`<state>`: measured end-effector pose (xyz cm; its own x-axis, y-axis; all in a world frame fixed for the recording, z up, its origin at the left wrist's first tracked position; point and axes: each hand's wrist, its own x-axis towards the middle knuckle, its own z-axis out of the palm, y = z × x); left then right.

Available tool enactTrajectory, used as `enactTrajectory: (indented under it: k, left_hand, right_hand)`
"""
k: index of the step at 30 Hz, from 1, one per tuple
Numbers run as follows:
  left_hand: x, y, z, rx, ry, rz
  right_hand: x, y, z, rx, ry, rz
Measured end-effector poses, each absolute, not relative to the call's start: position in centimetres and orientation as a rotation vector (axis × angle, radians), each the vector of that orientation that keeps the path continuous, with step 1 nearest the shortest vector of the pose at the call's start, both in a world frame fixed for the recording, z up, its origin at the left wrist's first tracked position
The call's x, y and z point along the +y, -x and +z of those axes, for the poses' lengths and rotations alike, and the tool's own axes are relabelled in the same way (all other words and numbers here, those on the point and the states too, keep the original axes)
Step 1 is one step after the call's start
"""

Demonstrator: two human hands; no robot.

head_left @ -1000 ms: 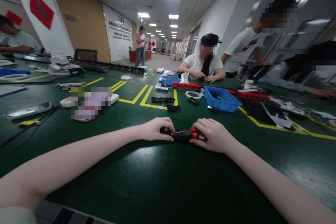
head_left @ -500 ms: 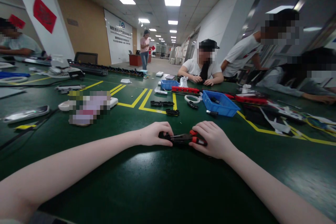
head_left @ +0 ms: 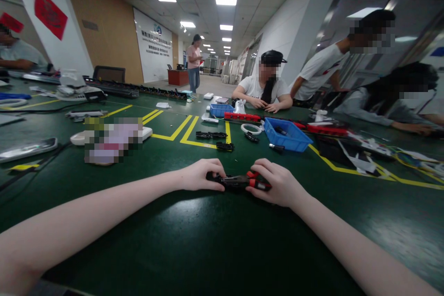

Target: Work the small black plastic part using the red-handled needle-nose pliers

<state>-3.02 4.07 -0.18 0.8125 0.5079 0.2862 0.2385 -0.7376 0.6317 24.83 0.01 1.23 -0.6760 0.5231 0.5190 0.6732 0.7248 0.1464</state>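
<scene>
My right hand point(head_left: 277, 181) is closed round the red and black handles of a pair of pliers point(head_left: 241, 180), whose jaws point left. A small black part point(head_left: 215, 177) is pinched between the thumb and fingers of my left hand point(head_left: 199, 175); its kind is too dark to make out. The jaws lie against this part, partly hidden by my left fingertips. Both hands are low over the green table point(head_left: 194, 240). Just beyond them lie two black slotted pieces point(head_left: 211, 135).
A blue bin point(head_left: 287, 135) holding a dark item stands beyond my right hand, beside a white cable coil point(head_left: 252, 129). Left lie a phone point(head_left: 114, 143) and a silver device point(head_left: 27, 149). Red strips point(head_left: 243, 117) run farther back. A person in a cap point(head_left: 265, 88) sits opposite.
The plier handles look closer together than before, and the jaws now overlap the black part. The whole scene has shifted slightly left as the camera turned.
</scene>
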Motion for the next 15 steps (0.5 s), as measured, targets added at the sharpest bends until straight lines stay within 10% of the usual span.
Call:
enactTrajectory:
  k: [15]
  left_hand:
    - [4.08, 3.19, -0.07, 0.541, -2.381, 0.57]
  right_hand:
    - [0.52, -24.86, 1.35, -2.521, 1.056, -0.614]
